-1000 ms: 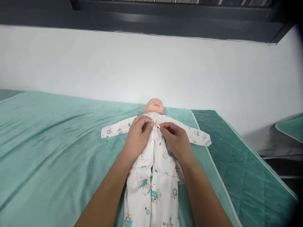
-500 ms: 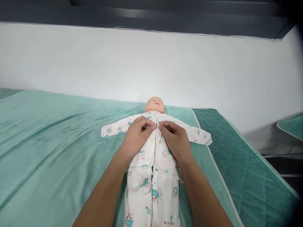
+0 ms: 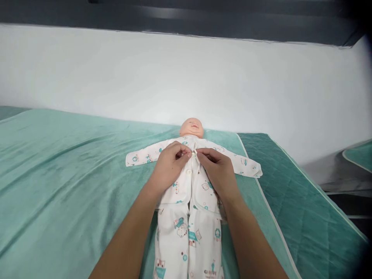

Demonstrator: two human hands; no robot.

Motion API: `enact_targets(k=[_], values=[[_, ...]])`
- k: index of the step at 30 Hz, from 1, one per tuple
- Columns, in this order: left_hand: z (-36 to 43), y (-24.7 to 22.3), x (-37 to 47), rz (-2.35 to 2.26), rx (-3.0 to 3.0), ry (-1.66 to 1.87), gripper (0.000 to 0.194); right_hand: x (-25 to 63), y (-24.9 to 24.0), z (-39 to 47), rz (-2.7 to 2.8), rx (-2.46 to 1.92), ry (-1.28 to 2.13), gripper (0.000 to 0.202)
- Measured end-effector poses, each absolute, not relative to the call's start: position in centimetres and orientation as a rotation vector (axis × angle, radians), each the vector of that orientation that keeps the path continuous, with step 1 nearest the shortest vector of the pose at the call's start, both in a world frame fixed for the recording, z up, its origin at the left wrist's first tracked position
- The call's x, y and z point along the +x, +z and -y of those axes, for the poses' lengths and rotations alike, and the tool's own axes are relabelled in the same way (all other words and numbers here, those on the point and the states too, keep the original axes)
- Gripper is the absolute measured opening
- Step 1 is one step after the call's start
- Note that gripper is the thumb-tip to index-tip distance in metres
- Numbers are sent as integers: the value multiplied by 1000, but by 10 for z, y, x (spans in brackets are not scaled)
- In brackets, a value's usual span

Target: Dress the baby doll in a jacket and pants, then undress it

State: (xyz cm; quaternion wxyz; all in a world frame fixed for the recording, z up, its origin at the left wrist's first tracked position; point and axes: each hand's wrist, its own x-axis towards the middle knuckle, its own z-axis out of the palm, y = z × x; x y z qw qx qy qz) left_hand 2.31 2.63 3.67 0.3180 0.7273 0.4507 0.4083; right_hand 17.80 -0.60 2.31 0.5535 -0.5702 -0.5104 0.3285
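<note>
The left hand [image 3: 173,164] and right hand [image 3: 215,166] are pinching the front edges of the shirt [image 3: 181,188] near its collar; the doll [image 3: 192,128] is lying face-up on the green blanket [image 3: 72,186].

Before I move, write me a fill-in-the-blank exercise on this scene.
The doll lies face ____ on the blanket.
The left hand and right hand pinch the jacket, whose round button sits ____ in the picture than the fingertips.
The sleeve reaching the darker quilt is on the person's ____ side.
The wall is ____.

Missing words: up; lower; right; white.
</note>
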Motion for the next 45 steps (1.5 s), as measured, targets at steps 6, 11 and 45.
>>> enact_targets(k=[6,11,45], values=[[-26,37,24,-1191,1926,1080,13,184,24,6,1246,-1390,861,20],[-26,36,25,-1194,1965,1083,15,187,27,7,1274,-1408,954,22],[-30,32,12,-1038,1822,943,18,179,36,10,1543,-1517,747,22]])
